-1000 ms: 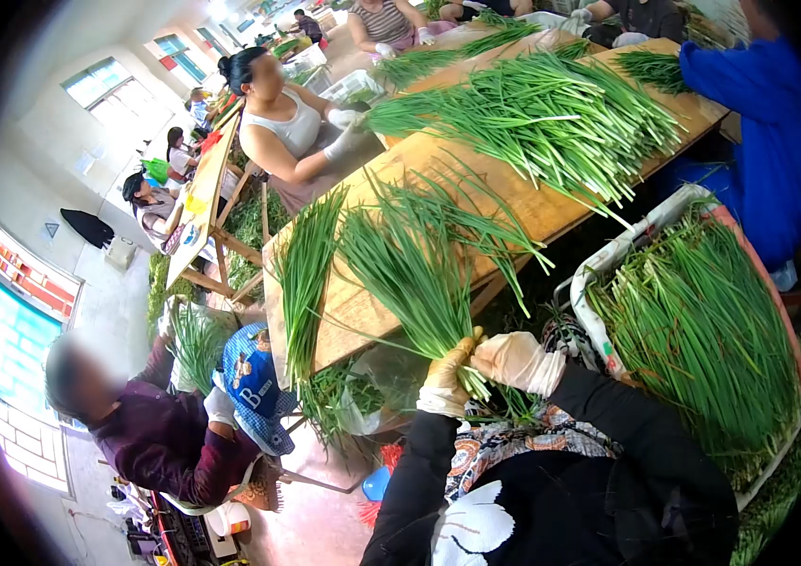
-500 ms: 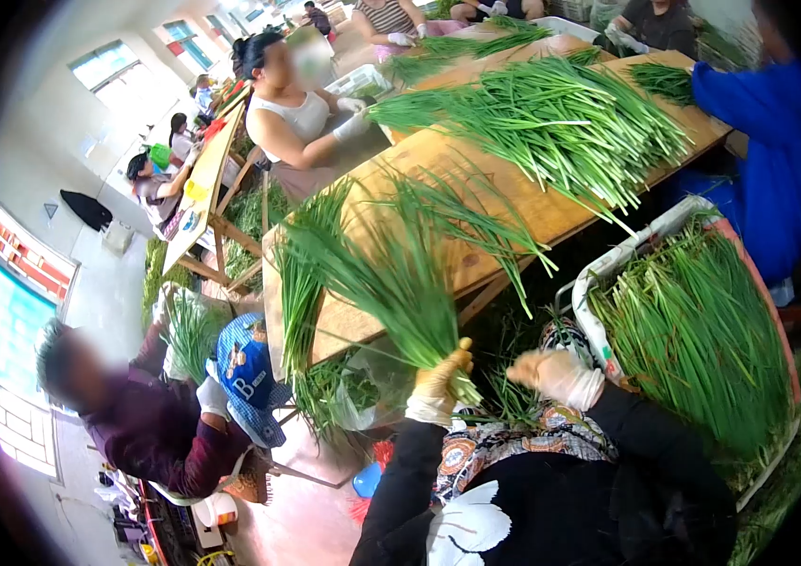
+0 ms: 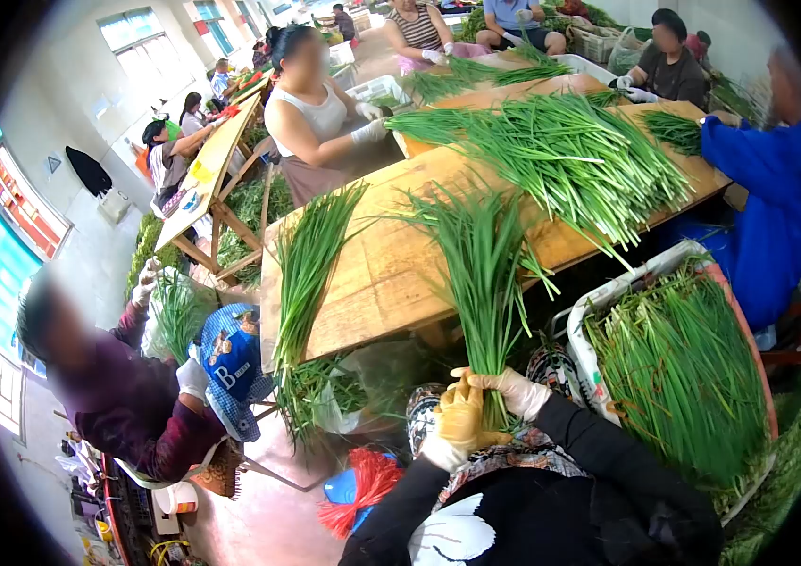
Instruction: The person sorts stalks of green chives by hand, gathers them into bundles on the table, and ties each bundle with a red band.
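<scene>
A bunch of garlic chives [image 3: 483, 283] stands upright between my hands, leaves pointing away toward the table and cut ends toward my lap. My left hand [image 3: 457, 422], in a yellowish glove, holds the lower stalks from the left, its thumb stretched across below their ends. My right hand [image 3: 514, 391], in a pale glove, closes on the stalks from the right, its fingertips meeting the left fingers. Part of the grip is hidden by the stalks. Beyond the bunch is the wooden table [image 3: 372, 283], with a smaller chive bundle [image 3: 311, 269] at its left end.
A large pile of chives [image 3: 580, 160] covers the table's far right. On my right stands a white crate [image 3: 575, 330] full of chives. Red string [image 3: 372, 486] on something blue lies lower left. A person [image 3: 136, 396] sits left; others work around the table.
The bunch has swung from leaning left to upright. My left hand moved slightly right and down; my right hand came in from the right and closed on the stalks.
</scene>
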Tool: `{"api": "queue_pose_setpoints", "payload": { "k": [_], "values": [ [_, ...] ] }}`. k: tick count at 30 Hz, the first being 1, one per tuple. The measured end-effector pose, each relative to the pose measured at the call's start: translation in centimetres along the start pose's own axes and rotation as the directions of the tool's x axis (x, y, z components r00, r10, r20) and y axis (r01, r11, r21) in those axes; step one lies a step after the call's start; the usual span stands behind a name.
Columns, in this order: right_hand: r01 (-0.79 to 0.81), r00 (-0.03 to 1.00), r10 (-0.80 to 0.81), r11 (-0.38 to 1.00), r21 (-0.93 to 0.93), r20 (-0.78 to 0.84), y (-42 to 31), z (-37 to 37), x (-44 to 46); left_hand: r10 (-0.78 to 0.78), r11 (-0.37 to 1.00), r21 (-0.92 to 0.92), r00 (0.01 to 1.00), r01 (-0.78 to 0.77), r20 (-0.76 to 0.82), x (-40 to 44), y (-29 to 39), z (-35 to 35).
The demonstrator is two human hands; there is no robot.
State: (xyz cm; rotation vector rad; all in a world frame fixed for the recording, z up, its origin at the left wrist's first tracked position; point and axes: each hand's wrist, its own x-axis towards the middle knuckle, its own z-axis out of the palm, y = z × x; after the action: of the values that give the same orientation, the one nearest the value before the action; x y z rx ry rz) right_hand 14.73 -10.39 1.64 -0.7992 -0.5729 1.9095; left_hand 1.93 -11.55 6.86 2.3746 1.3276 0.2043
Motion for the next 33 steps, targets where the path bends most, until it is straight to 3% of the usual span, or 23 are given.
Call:
{"api": "queue_pose_setpoints", "payload": {
  "k": [1, 2, 3, 4, 5, 8, 9, 11, 13, 15, 17, 18, 19, 20, 21, 22, 23, 26, 29, 30, 31, 32, 33],
  "values": [
    [-0.030, 0.998, 0.022, 0.992, 0.127, 0.067, -1.2, 0.6, -0.7, 0.108, 0.994, -0.003, 0.993, -0.108, -0.056, -0.1, 0.1, -1.4],
    [-0.027, 0.998, 0.022, 0.994, 0.108, 0.050, -1.4, 0.3, -0.8, 0.108, 0.994, -0.011, 0.992, -0.109, -0.058, 0.2, -1.2, -1.4],
    [-0.050, 0.998, 0.047, 0.994, 0.101, 0.034, -1.7, 0.4, -1.4, 0.111, 0.806, -0.576, 0.991, -0.135, -0.076, 0.9, -3.0, -1.0],
    [-0.037, 0.997, 0.033, 0.996, 0.075, 0.066, -2.2, 0.3, -1.7, 0.106, 0.332, -0.935, 0.990, -0.123, -0.093, 1.4, -3.7, -1.3],
    [-0.025, 0.995, 0.020, 0.998, 0.052, 0.099, -2.6, 0.5, -2.1, -0.125, 0.248, -0.968, 0.992, 0.046, 0.015, 0.9, -3.8, -1.5],
    [-0.096, 0.988, 0.093, 0.995, 0.019, 0.124, -2.7, 1.8, -2.9, -0.232, 0.386, -0.922, 0.969, 0.011, -0.086, 1.4, -3.5, -1.7],
    [-0.128, 0.980, 0.126, 0.992, 0.005, 0.157, -2.4, 1.9, -3.2, -0.142, 0.100, -0.993, 0.989, 0.057, 0.042, 1.9, -3.0, -1.5],
    [-0.305, 0.919, 0.355, 0.916, -0.261, 0.171, -3.3, 3.4, -4.3, 0.135, -0.447, -0.866, 0.974, 0.225, 0.183, 2.8, -2.2, -1.4],
    [-0.376, 0.882, 0.438, 0.877, -0.301, 0.175, -3.5, 2.9, -4.9, -0.001, -0.566, -0.823, 0.998, 0.057, 0.070, 3.3, -2.0, -2.0],
    [-0.414, 0.815, 0.540, 0.798, -0.438, 0.213, -5.4, 2.2, -6.3, -0.090, -0.565, -0.817, 0.993, -0.115, -0.077, 3.7, -2.3, -4.6],
    [-0.379, 0.834, 0.543, 0.692, -0.614, 0.098, -9.2, 2.3, -8.8, -0.274, -0.598, -0.758, 0.955, -0.260, -0.111, 4.2, -5.0, -6.3],
    [-0.406, 0.838, 0.535, 0.486, -0.774, -0.104, -12.5, 3.4, -10.0, -0.407, -0.494, -0.770, 0.890, -0.404, -0.206, 4.1, -6.0, -8.2],
    [-0.443, 0.831, 0.470, 0.240, -0.864, -0.296, -15.7, 3.9, -10.7, -0.468, -0.522, -0.723, 0.860, -0.453, -0.201, 4.3, -8.7, -9.0],
    [-0.334, 0.909, 0.347, 0.277, -0.901, -0.230, -17.7, 1.9, -11.2, -0.351, -0.648, -0.575, 0.865, -0.500, -0.358, 4.7, -12.4, -10.1],
    [-0.216, 0.964, 0.215, 0.296, -0.930, -0.156, -19.5, 0.1, -11.6, -0.399, -0.468, -0.636, 0.789, -0.613, -0.468, 4.5, -14.2, -10.2],
    [-0.213, 0.977, 0.065, 0.359, -0.909, -0.204, -22.0, 1.1, -12.4, -0.544, -0.419, -0.650, 0.749, -0.633, -0.379, 4.5, -16.6, -10.4],
    [-0.198, 0.963, -0.085, 0.420, -0.885, -0.256, -24.6, 2.6, -13.6, -0.640, -0.537, -0.474, 0.703, -0.698, -0.311, 5.8, -17.7, -10.8],
    [-0.159, 0.883, -0.362, 0.367, -0.917, -0.298, -30.1, 3.6, -12.5, -0.687, -0.203, -0.756, 0.640, -0.623, -0.343, 8.5, -16.0, -10.1],
    [-0.010, 0.786, -0.582, 0.326, -0.945, -0.209, -33.2, 4.6, -8.9, -0.436, 0.067, -0.848, 0.749, -0.526, -0.499, 13.1, -8.8, -6.9],
    [-0.083, 0.723, -0.655, 0.231, -0.969, -0.218, -34.2, 4.4, -7.2, -0.398, 0.191, -0.859, 0.762, -0.475, -0.510, 13.6, -3.9, -6.9],
    [-0.163, 0.657, -0.723, 0.138, -0.977, -0.212, -34.9, 3.9, -5.3, -0.063, 0.477, -0.667, 0.735, -0.572, -0.676, 15.4, -2.7, -5.0],
    [-0.217, 0.568, -0.808, 0.035, -0.975, -0.156, -35.1, 3.4, -3.4, 0.132, 0.715, -0.476, 0.767, -0.512, -0.628, 17.5, -1.4, -3.0],
    [-0.280, 0.475, -0.876, -0.062, -0.958, -0.082, -35.3, 2.4, -1.7, 0.316, 0.593, -0.469, 0.725, -0.654, -0.612, 18.1, 1.1, -2.3]
  ]
}}
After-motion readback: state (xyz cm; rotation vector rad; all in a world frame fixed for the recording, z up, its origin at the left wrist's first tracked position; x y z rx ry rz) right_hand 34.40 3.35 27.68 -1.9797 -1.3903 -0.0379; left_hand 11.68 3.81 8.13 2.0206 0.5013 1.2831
